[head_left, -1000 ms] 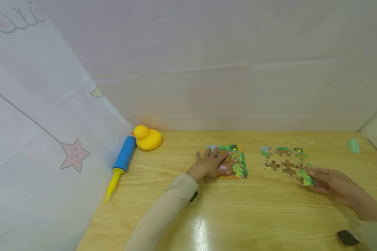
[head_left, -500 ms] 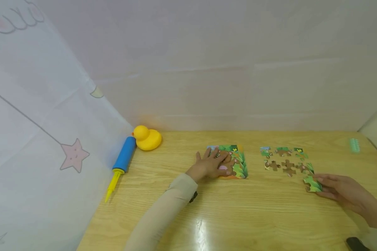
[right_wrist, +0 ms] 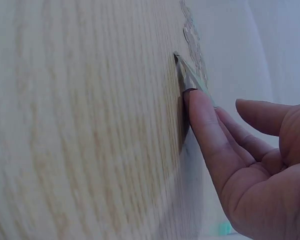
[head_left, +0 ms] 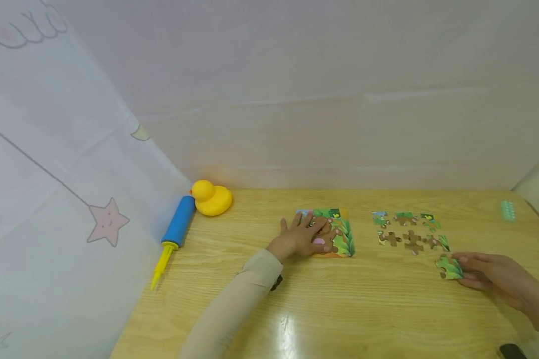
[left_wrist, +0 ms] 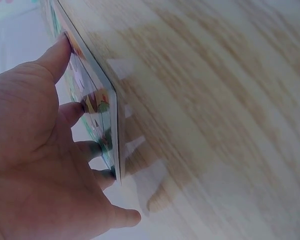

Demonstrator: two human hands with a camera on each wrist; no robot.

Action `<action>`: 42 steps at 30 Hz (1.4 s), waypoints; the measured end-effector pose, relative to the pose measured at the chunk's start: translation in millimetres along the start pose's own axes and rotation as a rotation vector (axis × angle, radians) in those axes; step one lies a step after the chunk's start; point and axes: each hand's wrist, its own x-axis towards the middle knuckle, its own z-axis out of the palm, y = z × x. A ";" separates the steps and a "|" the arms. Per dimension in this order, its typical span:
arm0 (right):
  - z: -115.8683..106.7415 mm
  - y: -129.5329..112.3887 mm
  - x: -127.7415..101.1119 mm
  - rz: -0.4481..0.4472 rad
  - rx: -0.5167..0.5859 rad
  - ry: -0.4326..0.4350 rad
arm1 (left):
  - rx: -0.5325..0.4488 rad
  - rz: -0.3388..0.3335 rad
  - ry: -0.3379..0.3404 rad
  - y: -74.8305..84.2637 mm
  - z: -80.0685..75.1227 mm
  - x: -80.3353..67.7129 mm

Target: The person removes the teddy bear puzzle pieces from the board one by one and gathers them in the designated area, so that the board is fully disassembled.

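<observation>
My left hand [head_left: 298, 238] rests with spread fingers on a square puzzle board [head_left: 344, 239] printed with a brown animal and green leaves. In the left wrist view, the fingertips [left_wrist: 65, 42] press on the board's face [left_wrist: 87, 80], and its thin edge faces the camera. At the right, my right hand [head_left: 498, 276] pinches a green corner jigsaw piece [head_left: 449, 268] by its right edge. That piece [right_wrist: 196, 79] is tilted in the right wrist view, one end close to the table. Several loose jigsaw pieces [head_left: 413, 242] lie in two rows between the hands.
A yellow rubber duck [head_left: 213, 200] and a blue hand pump [head_left: 179, 222] with a yellow nozzle are at the table's left back. A small pale green bumpy item [head_left: 507, 211] lies at the far right. A white cloth wall [head_left: 296, 139] borders the wooden table [head_left: 364, 309].
My right hand has drawn the green corner piece right and toward me, away from the loose pieces. The left hand has stayed on the board.
</observation>
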 end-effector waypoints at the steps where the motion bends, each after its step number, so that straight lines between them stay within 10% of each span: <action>1: 0.3 -0.3 -1.0 0.006 -0.041 0.022 | 0.001 0.001 0.000 0.0 -0.1 -0.1; 13: 7.2 -13.5 -14.6 0.029 -0.385 0.129 | -0.007 0.013 -0.006 -0.2 0.5 -2.1; 34: 1.5 -19.5 -19.6 0.041 -0.432 0.065 | 0.003 0.024 0.000 -3.2 1.0 0.4; 42: 15.5 -24.2 -8.7 -0.115 -0.595 0.192 | 0.024 0.033 0.021 -3.8 1.9 -0.4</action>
